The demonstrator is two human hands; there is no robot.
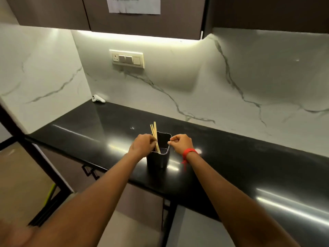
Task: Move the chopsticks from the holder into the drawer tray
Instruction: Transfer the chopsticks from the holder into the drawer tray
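A dark square holder (158, 160) stands near the front edge of the black counter (231, 166). Several pale wooden chopsticks (154, 133) lean against its left inner wall and stick out above the rim. My left hand (143, 144) is closed around the chopsticks at the holder's left rim. My right hand (180, 142), with a red band on its wrist, pinches the holder's right rim. No drawer tray is in view.
A white object (98, 98) lies in the counter's back left corner against the marble wall. A switch plate (126, 59) sits on the backsplash. Below the counter are cabinet fronts with a black handle (89, 171). Dark upper cabinets hang overhead.
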